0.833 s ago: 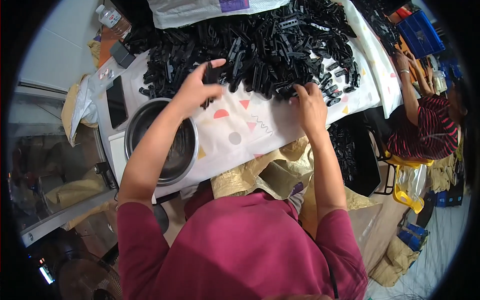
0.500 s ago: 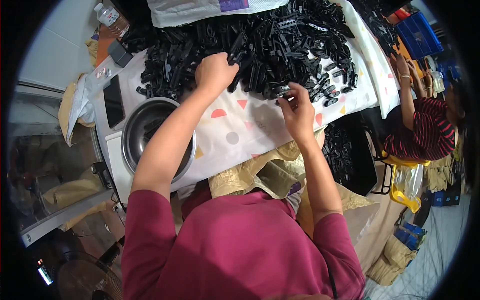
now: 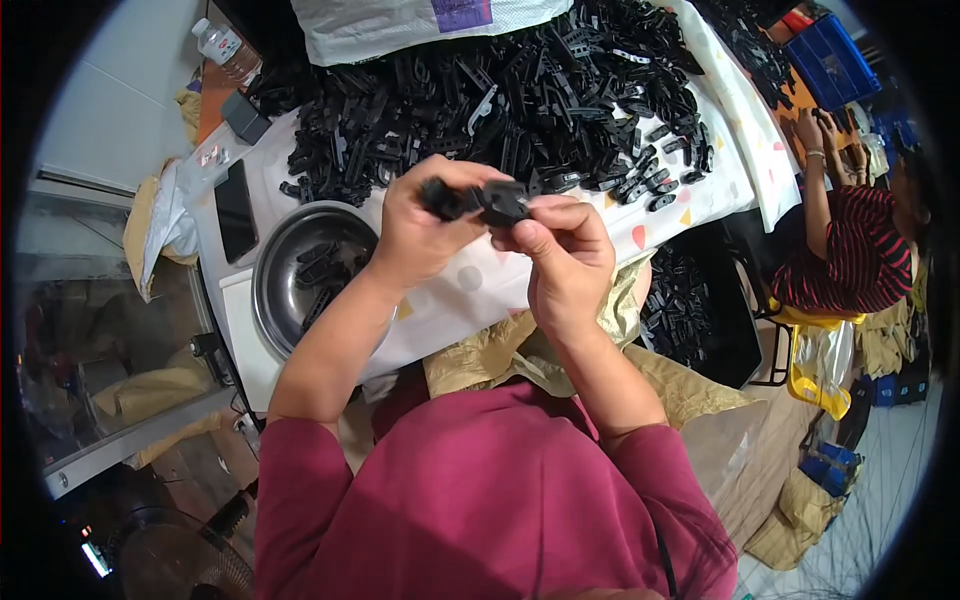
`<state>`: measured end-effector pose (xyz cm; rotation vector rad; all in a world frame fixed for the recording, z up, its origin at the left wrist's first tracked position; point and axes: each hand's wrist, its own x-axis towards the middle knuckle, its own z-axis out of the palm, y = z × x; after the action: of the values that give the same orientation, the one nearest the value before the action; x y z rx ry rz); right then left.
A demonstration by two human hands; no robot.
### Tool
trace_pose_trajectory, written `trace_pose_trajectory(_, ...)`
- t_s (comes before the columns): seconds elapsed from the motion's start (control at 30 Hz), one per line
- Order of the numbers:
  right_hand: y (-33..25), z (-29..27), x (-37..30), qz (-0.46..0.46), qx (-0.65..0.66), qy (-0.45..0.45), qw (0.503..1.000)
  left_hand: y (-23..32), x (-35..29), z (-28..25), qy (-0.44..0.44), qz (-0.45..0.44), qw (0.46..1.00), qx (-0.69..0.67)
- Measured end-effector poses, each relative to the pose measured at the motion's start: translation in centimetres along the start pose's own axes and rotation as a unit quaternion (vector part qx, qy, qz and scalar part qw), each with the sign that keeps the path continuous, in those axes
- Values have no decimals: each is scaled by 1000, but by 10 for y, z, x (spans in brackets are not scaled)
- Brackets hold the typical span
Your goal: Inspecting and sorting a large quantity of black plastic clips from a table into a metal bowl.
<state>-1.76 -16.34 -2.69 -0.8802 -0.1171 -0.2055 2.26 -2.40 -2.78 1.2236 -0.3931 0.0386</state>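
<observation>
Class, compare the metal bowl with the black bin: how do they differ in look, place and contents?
Look: the metal bowl is round and silvery; the black bin is dark and straighter-sided.
Place: the bowl stands on the table at the person's left; the bin is off it, at the right.
Contents: the bowl shows a few pieces, the bin many more.
Shared: both hold small black pieces.

Held black parts (image 3: 503, 204) blur (details unreadable); top edge crops the white sack (image 3: 395, 28).
</observation>
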Motion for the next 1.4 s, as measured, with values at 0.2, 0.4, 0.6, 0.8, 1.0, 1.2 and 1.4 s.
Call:
trace_pose_trajectory(0.2, -3, 0, -8, -67, -139, -51, 987, 18, -12, 14, -25, 67, 997, 34)
trace_pose_trajectory(0.4, -16, 11, -3, -110, -400, -71, 907, 22, -22, 2, 24, -66, 997, 27)
trace_pose_trajectory(0.6, -14, 12, -10, -67, -510, -169, 841, 16, -37, -10, 45, -94, 985, -136)
trace_pose_trajectory(0.8, -4, 6, -11, 45, -420, -319, 848, 25, -67, -45, 156, -139, 975, -80)
trace_pose_trajectory(1.0, 4, -88, 25, -53, -776, -108, 619, 65, -86, -89, 75, -273, 775, 565)
trace_pose_trajectory(1.2, 15, -108, 36, -41, -822, -164, 544, 9, 15, -57, -14, -91, 781, 618)
trace_pose_trajectory(1.4, 5, -65, 29, 139, -368, -25, 919, -61, 92, -33, 37, 14, 725, 687)
